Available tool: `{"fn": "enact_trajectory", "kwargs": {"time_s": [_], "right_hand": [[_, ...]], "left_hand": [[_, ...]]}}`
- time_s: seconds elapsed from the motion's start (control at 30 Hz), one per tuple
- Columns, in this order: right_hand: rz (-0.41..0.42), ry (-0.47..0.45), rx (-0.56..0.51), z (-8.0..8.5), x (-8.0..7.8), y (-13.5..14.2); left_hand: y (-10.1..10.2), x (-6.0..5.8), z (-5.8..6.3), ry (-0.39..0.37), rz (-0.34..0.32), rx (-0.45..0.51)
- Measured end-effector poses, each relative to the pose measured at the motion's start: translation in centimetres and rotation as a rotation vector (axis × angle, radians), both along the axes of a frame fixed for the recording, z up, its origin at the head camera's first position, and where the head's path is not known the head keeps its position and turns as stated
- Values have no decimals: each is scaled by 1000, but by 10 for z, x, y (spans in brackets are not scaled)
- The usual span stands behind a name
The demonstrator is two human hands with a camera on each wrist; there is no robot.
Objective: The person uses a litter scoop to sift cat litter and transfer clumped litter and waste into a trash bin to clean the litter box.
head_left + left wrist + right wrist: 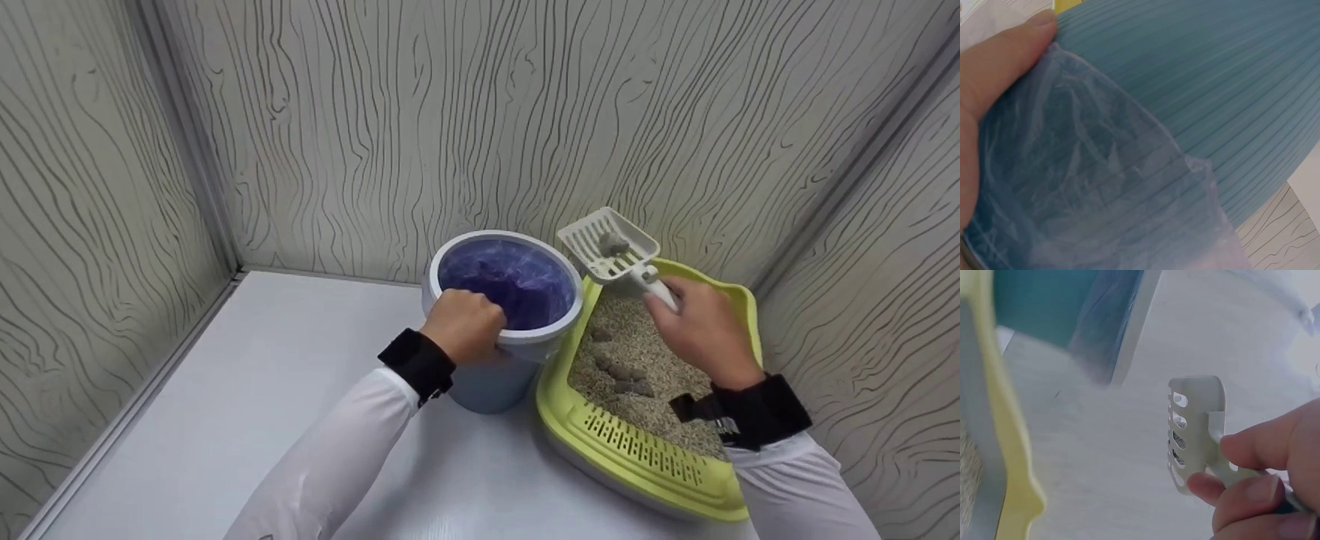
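Note:
My right hand [705,328] grips the handle of a white slotted litter scoop [609,246], raised above the back of the litter box. A greyish clump [613,244] lies in the scoop. With its fingers curled over the near rim, my left hand [466,326] holds a blue-grey trash bin [491,382] lined with a purple bag [506,281]. In the left wrist view the bag's loose edge [1112,169] hangs over the bin's ribbed outside, beside the thumb. The right wrist view shows the scoop [1199,427] from its side, pinched near its neck.
A yellow-green litter box [559,390] stands right of the bin, filled with tan litter [675,420]. Several dark clumps [622,373] lie on the litter. Wood-grain panels [360,135] enclose the white table [300,360] at the back and sides.

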State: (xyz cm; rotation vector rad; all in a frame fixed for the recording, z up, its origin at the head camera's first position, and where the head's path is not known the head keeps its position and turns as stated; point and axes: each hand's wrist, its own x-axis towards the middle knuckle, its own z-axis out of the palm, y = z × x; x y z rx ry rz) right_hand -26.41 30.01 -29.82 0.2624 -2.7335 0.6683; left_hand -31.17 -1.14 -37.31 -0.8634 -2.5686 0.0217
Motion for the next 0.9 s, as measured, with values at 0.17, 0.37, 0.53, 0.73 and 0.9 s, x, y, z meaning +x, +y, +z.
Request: {"fn": "enact_trajectory", "kwargs": {"time_s": [0.17, 0.37, 0.53, 0.73, 0.9], "right_hand": [[80, 197, 125, -15, -11, -38], [104, 562, 322, -38, -25, -56], [125, 578, 297, -43, -28, -56], [128, 395, 185, -43, -27, -48], [95, 174, 0, -39, -29, -34]], "left_hand": [[0, -1, -2, 9, 3, -2], [0, -2, -1, 27, 5, 0], [0, -2, 0, 24, 4, 8], [-1, -3, -1, 9, -1, 8], [-1, -3, -2, 12, -6, 17]]}}
